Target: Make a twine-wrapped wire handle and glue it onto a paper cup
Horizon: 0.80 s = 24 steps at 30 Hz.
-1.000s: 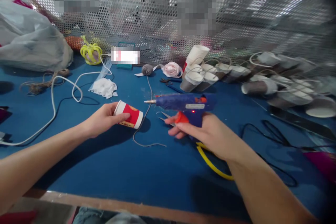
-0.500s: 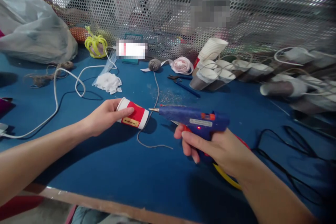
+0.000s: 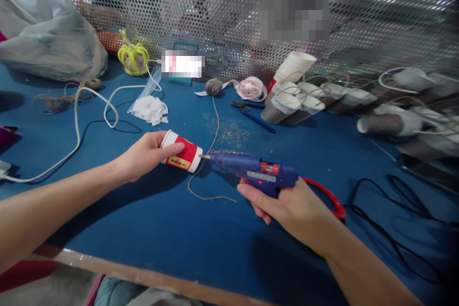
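My left hand is closed around a red and white paper cup, which lies on its side in the air with its base turned to the right. In my right hand is a blue hot glue gun with a small red light lit. Its metal nozzle is at the edge of the cup's base; whether it touches I cannot tell. Behind the cup and nozzle a grey cord runs over the blue table from a small ball of cord.
Pliers lie behind the glue gun. Cord-wrapped cups with handles and a white cup stack stand back right. A pink ribbon roll, white cable, plastic bag and black cord surround the work. A perforated metal screen rises behind.
The glue gun has moved left and slightly down, bringing its nozzle to the cup's base edge. My left hand still holds the cup in nearly the same place.
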Tool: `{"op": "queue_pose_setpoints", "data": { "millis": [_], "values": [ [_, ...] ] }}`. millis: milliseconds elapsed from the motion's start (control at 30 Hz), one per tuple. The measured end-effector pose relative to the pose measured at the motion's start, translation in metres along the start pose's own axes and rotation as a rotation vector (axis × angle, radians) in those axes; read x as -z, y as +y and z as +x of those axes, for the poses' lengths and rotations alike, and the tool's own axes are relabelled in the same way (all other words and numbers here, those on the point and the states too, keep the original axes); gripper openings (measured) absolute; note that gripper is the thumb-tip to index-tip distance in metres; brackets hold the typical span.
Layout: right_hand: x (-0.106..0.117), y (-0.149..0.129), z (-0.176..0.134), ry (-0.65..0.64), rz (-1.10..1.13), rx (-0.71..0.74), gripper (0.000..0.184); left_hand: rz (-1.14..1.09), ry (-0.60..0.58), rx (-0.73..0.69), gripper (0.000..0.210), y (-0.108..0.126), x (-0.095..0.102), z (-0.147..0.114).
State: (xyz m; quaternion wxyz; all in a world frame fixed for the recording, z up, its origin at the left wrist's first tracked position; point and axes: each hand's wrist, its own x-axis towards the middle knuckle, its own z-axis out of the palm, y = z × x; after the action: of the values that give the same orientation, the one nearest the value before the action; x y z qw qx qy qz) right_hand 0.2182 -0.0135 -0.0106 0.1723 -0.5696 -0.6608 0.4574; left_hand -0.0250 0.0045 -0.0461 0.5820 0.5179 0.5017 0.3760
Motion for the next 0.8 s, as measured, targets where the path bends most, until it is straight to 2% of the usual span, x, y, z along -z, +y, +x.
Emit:
{"op": "queue_pose_setpoints", "data": {
  "millis": [367, 600, 800],
  "values": [
    [0.0018, 0.0021, -0.0001, 0.001, -0.108, 0.004, 0.031, -0.041, -0.014, -0.021, 0.027, 0.0008, -0.0015, -0.0014],
    [0.0015, 0.0005, -0.0013, -0.013, -0.101, -0.012, 0.030, -0.052, 0.005, -0.043, 0.024, 0.0016, -0.0013, -0.0030],
    [0.0007, -0.0003, -0.0014, 0.029, -0.067, -0.064, 0.029, -0.045, 0.017, -0.057, 0.029, 0.0023, -0.0022, -0.0027]
  ]
}}
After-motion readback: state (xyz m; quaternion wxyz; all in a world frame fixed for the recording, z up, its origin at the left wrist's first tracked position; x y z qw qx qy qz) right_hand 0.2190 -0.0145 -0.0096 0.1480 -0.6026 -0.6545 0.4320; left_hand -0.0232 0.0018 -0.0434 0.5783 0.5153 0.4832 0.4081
